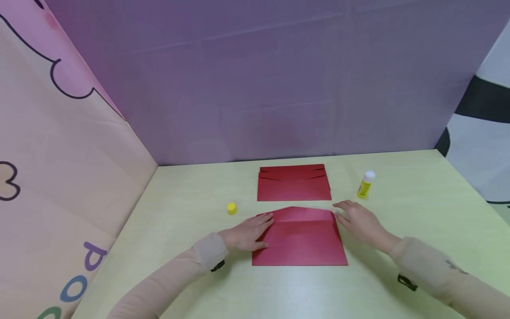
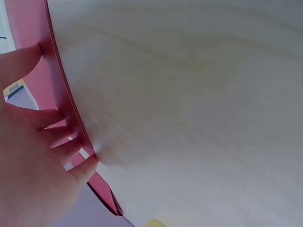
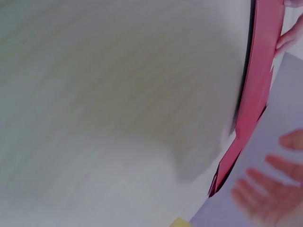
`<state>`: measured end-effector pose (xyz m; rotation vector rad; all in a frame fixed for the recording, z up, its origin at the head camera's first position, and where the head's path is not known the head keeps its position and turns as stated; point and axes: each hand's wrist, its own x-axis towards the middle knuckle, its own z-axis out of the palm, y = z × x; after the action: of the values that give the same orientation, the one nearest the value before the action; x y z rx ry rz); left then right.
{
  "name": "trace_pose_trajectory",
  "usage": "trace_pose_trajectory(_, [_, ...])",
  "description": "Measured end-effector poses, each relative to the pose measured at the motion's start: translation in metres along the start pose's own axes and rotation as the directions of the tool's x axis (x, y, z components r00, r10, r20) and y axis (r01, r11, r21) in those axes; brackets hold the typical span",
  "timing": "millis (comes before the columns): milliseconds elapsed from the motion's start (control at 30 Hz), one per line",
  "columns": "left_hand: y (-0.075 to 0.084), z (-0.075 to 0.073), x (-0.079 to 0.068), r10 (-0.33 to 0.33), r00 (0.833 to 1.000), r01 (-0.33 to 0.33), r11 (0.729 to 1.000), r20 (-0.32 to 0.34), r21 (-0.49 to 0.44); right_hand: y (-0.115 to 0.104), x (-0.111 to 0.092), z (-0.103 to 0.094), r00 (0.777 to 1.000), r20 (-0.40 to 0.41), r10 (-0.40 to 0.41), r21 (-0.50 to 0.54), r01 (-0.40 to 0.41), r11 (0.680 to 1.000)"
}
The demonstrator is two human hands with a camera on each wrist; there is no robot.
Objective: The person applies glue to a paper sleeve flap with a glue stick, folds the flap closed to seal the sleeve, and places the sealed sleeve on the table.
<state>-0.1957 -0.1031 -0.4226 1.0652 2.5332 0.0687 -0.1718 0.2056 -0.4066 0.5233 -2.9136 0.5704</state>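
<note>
A red paper envelope (image 1: 300, 243) lies on the table with its flap (image 1: 303, 214) folded out toward the back. My left hand (image 1: 249, 232) rests on its left edge with fingers spread; in the left wrist view the fingertips touch the red paper (image 2: 59, 80). Beside the envelope's upper right corner hovers my right hand (image 1: 360, 223), its fingers loosely extended and holding nothing. The right wrist view shows that hand (image 3: 272, 189) apart from the red envelope (image 3: 260, 66).
Behind it lie stacked red envelopes (image 1: 295, 188). An uncapped glue stick (image 1: 365, 186) stands at the back right, and its yellow cap (image 1: 232, 208) sits to the left. A purple wall (image 1: 279, 88) borders the back of the pale table (image 1: 183, 195), and a printed panel (image 1: 59, 155) the left.
</note>
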Motion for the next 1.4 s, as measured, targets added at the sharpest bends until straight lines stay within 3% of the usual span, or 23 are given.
trace_pose_trajectory(167, [-0.001,0.001,0.001,-0.008,1.0,0.009,1.0,-0.005,0.006,0.013,-0.001,-0.009,0.986,-0.124,0.111,0.039,-0.107,0.994])
trace_pose_trajectory(300, [-0.001,0.002,0.001,-0.009,1.0,0.009,1.0,-0.015,0.01,0.024,-0.002,-0.014,0.969,-0.129,0.208,0.09,-0.198,0.976])
trace_pose_trajectory(467, [0.0,0.001,0.001,-0.016,1.0,0.017,1.0,-0.02,0.01,0.036,-0.002,-0.019,0.949,-0.158,0.272,0.076,-0.263,0.962])
trace_pose_trajectory(700, [0.0,0.001,0.001,-0.024,0.999,0.024,1.0,-0.021,0.007,0.049,0.003,-0.024,0.917,-0.109,0.384,0.153,-0.366,0.918])
trace_pose_trajectory(967, [-0.001,0.0,0.002,-0.021,1.0,0.021,1.0,-0.02,0.016,0.063,0.015,-0.024,0.91,-0.005,0.414,0.317,-0.391,0.864])
trace_pose_trajectory(1233, [0.0,-0.004,0.002,-0.028,1.0,0.028,1.0,-0.012,-0.006,0.068,0.024,-0.02,0.905,-0.015,0.424,0.459,-0.371,0.807])
trace_pose_trajectory(1400, [0.0,-0.004,0.003,-0.028,1.0,0.028,1.0,-0.009,-0.013,0.067,0.027,-0.018,0.908,-0.022,0.418,0.481,-0.357,0.801])
